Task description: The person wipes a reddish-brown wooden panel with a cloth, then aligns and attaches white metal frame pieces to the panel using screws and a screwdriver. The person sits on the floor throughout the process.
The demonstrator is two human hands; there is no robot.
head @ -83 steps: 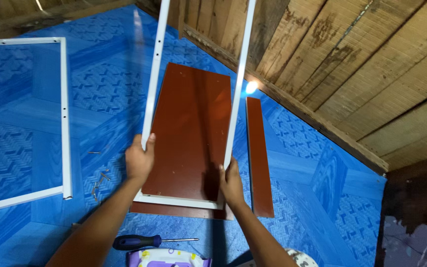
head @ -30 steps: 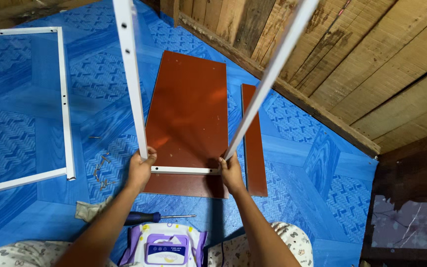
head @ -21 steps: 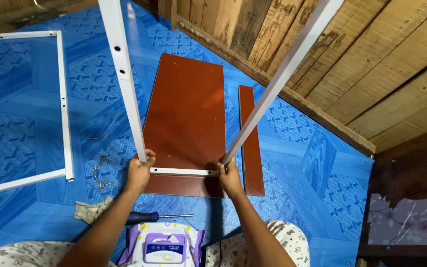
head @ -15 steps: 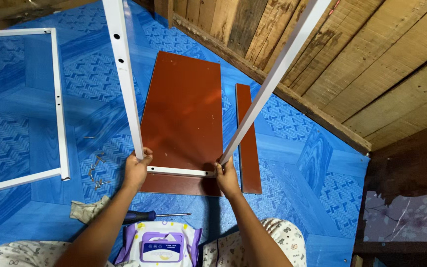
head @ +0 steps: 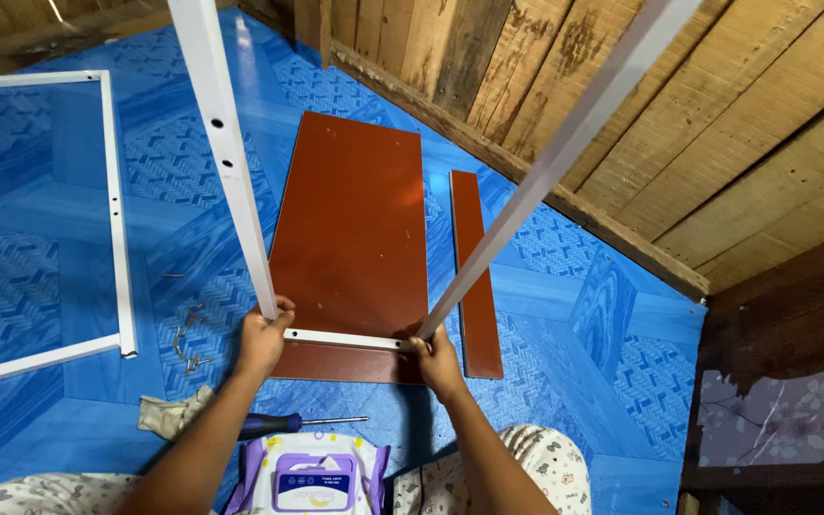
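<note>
Head view: hands (head: 264,339) grip white frame (head: 231,181) (tilted).

I see the left hand (head: 261,341) and right hand (head: 439,360) gripping the lower corners of a tilted white metal frame (head: 345,339), above a large brown board (head: 350,243). Narrow brown strip (head: 474,272) right of board; screwdriver (head: 278,424) below it.

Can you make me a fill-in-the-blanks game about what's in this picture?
1. Both hands, left hand and right hand, grip a ____ metal frame.
2. Under the frame lies a big ____ board.
3. The floor is coloured ____.
4. Beside the rag lies a ____.

Answers: white, brown, blue, screwdriver
</note>
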